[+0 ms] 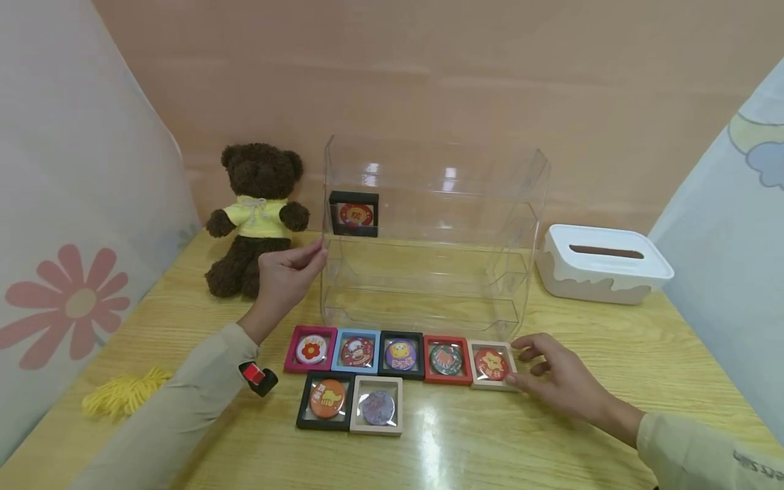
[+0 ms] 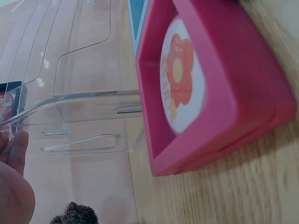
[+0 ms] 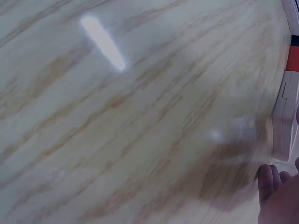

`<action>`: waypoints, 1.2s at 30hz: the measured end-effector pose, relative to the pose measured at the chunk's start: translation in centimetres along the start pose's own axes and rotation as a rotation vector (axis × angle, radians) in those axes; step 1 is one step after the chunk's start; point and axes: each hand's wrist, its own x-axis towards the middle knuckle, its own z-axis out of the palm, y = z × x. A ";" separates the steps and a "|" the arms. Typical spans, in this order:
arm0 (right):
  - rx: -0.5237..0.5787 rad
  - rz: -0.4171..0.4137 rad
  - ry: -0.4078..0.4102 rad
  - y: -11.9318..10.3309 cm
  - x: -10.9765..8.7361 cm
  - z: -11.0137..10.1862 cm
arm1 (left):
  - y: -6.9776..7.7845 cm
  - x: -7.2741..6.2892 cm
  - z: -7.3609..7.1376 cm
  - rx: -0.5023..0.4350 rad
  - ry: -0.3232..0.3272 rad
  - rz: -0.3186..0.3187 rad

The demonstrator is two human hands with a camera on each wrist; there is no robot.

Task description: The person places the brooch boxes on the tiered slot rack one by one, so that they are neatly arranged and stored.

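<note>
My left hand (image 1: 286,278) pinches the left side edge of a clear display rack (image 1: 429,275) between thumb and fingers. On an upper tier of the rack, at the left, stands a black-framed badge (image 1: 355,215). My right hand (image 1: 560,378) lies beside a beige-framed badge (image 1: 491,365), its loosely bent fingers at the frame's right side and its thumb at the lower corner. In that row are also a red-framed badge (image 1: 448,360), a black-framed badge (image 1: 401,354), a light-blue-framed badge (image 1: 356,352) and a pink-framed badge (image 2: 219,88).
Nearer me lie a black-framed orange badge (image 1: 327,400) and a beige-framed purple badge (image 1: 377,406). A brown teddy bear (image 1: 257,218) sits left of the rack, a white tissue box (image 1: 603,265) to its right. Yellow yarn (image 1: 125,393) lies by my left sleeve.
</note>
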 end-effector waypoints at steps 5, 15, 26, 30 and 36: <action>0.011 0.034 -0.027 0.6 -0.1 0.0 | 0.0 0.0 0.0 -0.009 -0.004 -0.009; 0.037 0.048 -0.063 1.3 0.0 0.1 | -1.2 -0.1 0.0 -0.056 0.003 -0.025; 0.044 0.065 -0.111 1.3 0.0 0.0 | -3.4 -0.4 0.0 -0.074 0.022 -0.028; 0.054 0.054 -0.103 1.3 -0.1 0.0 | -1.9 -0.3 0.0 -0.075 0.009 -0.032; 0.079 0.043 -0.097 1.3 -0.1 -0.2 | -0.5 -0.2 0.0 -0.064 0.003 -0.020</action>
